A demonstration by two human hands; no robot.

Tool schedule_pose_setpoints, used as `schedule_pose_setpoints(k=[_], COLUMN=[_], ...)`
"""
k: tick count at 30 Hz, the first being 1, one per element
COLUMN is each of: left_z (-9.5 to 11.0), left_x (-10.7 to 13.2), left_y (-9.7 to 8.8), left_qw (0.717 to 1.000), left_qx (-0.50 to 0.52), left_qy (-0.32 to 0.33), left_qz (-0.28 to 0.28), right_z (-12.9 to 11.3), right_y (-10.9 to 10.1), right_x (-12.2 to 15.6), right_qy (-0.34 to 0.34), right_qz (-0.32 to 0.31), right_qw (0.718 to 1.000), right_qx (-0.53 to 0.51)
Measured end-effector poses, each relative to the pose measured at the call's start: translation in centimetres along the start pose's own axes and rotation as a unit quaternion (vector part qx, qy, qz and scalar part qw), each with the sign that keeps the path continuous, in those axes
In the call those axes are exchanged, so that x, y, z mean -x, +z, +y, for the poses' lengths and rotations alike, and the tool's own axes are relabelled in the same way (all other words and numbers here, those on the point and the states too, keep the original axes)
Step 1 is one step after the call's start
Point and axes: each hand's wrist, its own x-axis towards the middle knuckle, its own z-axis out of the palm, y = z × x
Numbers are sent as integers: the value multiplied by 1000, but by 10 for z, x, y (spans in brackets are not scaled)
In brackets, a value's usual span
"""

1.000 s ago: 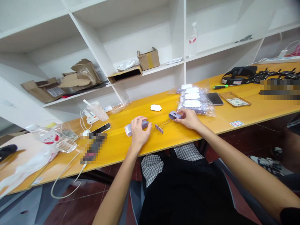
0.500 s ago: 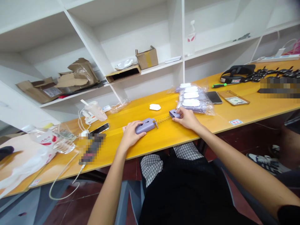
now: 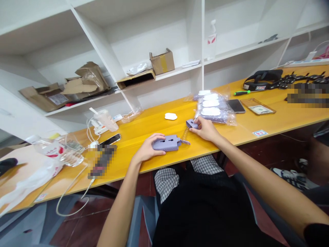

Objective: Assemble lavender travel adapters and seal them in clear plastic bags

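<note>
My left hand (image 3: 149, 148) is wrapped round a purple plastic housing (image 3: 169, 143) with two dark keyhole slots, low over the yellow table. A thin purple tab (image 3: 184, 141) sticks out of its right end. My right hand (image 3: 206, 129) pinches a small hollow purple end cap (image 3: 191, 124). Between the two parts stretches a thin coil spring (image 3: 185, 134), curving from the housing's end up to the cap. Behind them a white oval piece (image 3: 171, 116) lies on the table.
Clear bags with purple parts and white ovals (image 3: 210, 112) lie behind my right hand. Beyond are a dark phone (image 3: 235, 106), a brown tray (image 3: 258, 106) and a green screwdriver (image 3: 242, 93). A phone (image 3: 110, 140), cup (image 3: 109, 120) and water bottle (image 3: 52, 149) stand or lie left.
The housing in my left hand has shifted right and toward me, turning its slotted face up. The spring now bends upward to the cap, which stays nearly in place in my right hand.
</note>
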Motion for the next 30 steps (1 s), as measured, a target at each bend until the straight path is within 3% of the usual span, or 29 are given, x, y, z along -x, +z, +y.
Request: schedule_pose_setpoints(k=[4, 16, 23, 30], left_z=[3, -1, 2, 3], left_x=[-1, -9, -9, -30], left_y=[1, 20, 22, 31], left_qw=[1000, 980, 980, 988], left_qx=[3, -134, -141, -106], left_qy=[-12, -88, -89, -64], left_qz=[-7, 117, 104, 87], right_z=[0, -8, -9, -11], right_y=[0, -2, -2, -2], right_x=[0, 5, 6, 8], right_qy=[5, -12, -39, -54], right_qz=[6, -35, -62, -64], right_qw=[1000, 999, 997, 996], right_qx=[-6, 5, -15, -22])
